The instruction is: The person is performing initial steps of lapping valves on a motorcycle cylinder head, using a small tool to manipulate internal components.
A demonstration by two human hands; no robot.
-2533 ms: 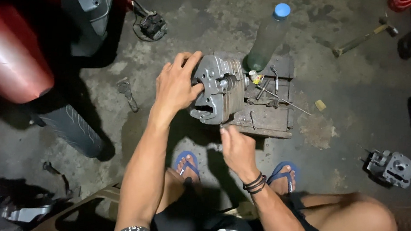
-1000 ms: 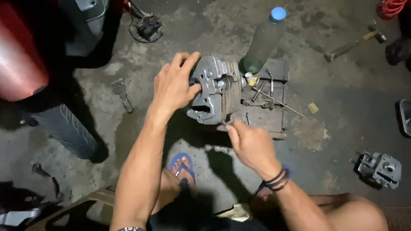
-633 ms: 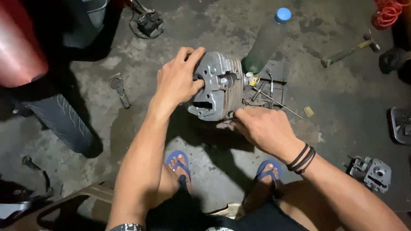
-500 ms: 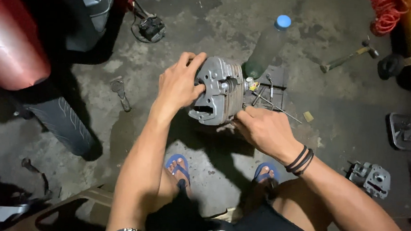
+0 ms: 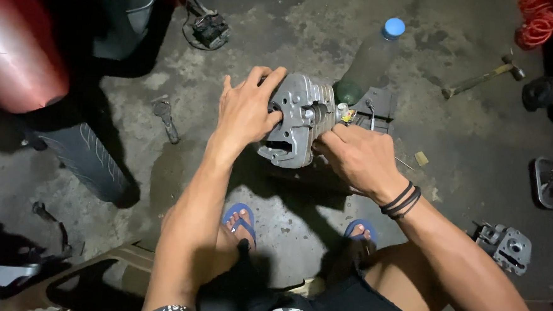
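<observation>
Gripping finned engine part (image 5: 297,122): left hand (image 5: 246,113) grip on left edge, right hand (image 5: 358,156) on right; bottle (image 5: 368,62) just behind

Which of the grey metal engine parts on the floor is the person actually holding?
The finned grey engine block in the middle, gripped by the left hand and right hand. The smaller grey part lies untouched at the right.

Head camera looks steeply down, close, at floor (image 5: 308,24)
</observation>
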